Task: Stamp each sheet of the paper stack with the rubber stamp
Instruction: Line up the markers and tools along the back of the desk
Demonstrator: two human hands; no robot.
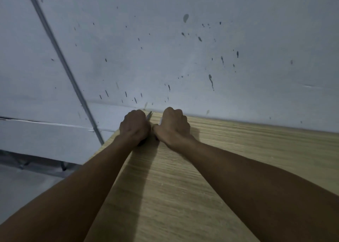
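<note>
A: Nearest?
B: Bare forearms over the counter [201, 186].
A: The hands?
B: Left hand [134, 125] curled round something thin and grey — right hand [174, 126] fisted on something pale. Stamp or paper? Cannot tell. Spattered wall [183, 58] behind.

table [229, 168]: light wood grain | wall [165, 49]: pale grey, dk splatter
</note>
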